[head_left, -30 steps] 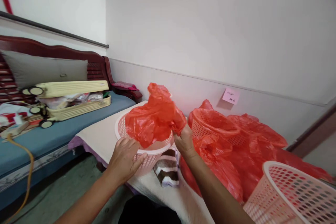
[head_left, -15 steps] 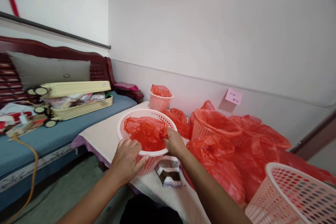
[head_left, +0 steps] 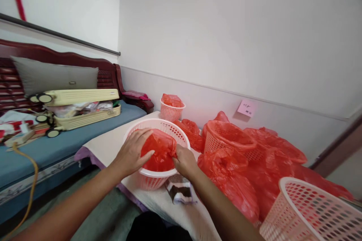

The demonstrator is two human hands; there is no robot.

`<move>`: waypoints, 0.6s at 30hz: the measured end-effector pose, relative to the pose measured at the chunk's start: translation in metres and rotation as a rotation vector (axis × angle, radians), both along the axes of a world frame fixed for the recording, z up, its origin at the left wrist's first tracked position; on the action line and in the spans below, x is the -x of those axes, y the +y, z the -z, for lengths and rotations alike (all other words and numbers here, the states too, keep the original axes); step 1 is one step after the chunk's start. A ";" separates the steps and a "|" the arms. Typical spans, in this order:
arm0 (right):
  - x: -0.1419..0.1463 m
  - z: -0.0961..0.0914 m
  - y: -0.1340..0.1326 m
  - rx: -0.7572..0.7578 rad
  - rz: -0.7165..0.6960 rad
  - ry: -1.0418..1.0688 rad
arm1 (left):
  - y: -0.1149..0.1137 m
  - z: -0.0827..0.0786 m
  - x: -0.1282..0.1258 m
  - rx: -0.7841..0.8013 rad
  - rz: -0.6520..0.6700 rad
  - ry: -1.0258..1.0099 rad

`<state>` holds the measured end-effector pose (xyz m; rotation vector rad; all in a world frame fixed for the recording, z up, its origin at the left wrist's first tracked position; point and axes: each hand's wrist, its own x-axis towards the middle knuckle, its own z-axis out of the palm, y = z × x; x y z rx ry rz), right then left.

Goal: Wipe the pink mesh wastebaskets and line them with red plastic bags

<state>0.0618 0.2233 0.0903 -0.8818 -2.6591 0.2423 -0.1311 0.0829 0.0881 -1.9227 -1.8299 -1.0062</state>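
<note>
In the middle of the head view a pink plastic basket [head_left: 154,181] with a white rim stands on a cloth-covered surface [head_left: 113,144]. Inside it lies a red plastic bag [head_left: 160,147]. My right hand [head_left: 185,161] is closed on a gathered part of the bag at the basket's right side. My left hand [head_left: 132,154] reaches over the left rim, fingers stretched out, resting against the bag with the thumb apart. A striped brown and white cloth [head_left: 180,188] lies right in front of the basket. What the bag holds, if anything, is hidden.
Behind stands a small basket [head_left: 171,113] with a red bag in it. To the right are a bag-lined basket [head_left: 212,140], several red bags [head_left: 234,184] and another pink basket [head_left: 285,207]. A cream suitcase [head_left: 87,116] lies partly open on the blue bench at left.
My left hand has moved from the basket's near rim up and left onto the bag. My right hand keeps its hold on the bag, which has shifted slightly.
</note>
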 end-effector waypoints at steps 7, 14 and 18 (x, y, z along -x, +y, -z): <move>0.010 -0.003 0.004 -0.018 -0.023 0.006 | 0.025 -0.001 0.015 0.154 -0.017 -0.073; 0.020 -0.003 0.018 -0.026 -0.045 0.035 | 0.030 0.000 0.025 0.233 -0.093 -0.154; 0.020 0.000 0.023 -0.027 -0.056 0.055 | 0.034 -0.003 0.026 0.314 -0.091 -0.161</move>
